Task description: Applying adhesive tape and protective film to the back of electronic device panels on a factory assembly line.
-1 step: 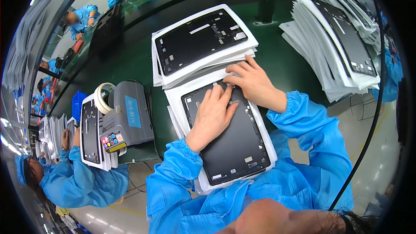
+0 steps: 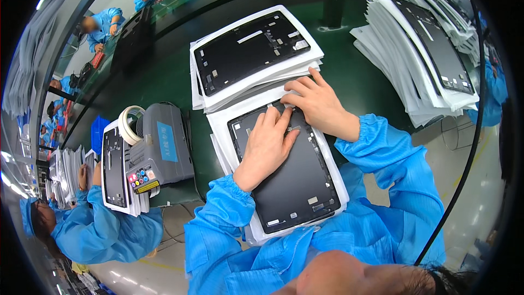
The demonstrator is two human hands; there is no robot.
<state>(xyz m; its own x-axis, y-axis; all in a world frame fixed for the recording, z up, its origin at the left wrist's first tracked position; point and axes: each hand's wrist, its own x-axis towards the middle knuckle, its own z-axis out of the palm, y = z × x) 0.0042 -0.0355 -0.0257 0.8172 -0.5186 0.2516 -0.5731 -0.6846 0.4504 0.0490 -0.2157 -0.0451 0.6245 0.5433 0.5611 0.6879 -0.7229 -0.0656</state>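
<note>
A black flat panel [image 2: 289,177], thin and rectangular with small silvery pads along its edges, lies on white foam sheets [image 2: 221,125] in front of me. My left hand [image 2: 265,147] rests on its upper half, fingers stretched forward and fingertips on the surface near the far edge. My right hand [image 2: 322,104] reaches in from the right. Its fingers are apart and partly bent, with fingertips at the panel's far edge beside the left fingertips. Whatever lies under the fingertips is hidden. Just beyond, a second black panel [image 2: 245,54] with similar pads tops a stack of white sheets.
At left a grey machine [image 2: 166,142] with coloured buttons stands beside a white tape roll [image 2: 131,123], a panel stack [image 2: 114,166] and a blue bin [image 2: 99,131]. Another stack [image 2: 404,60] leans at right. A black cable [image 2: 464,175] hangs there. Co-workers in blue sit around.
Both hands keep their places on the panel. The view has shifted very slightly; nothing has been taken hold of or let go.
</note>
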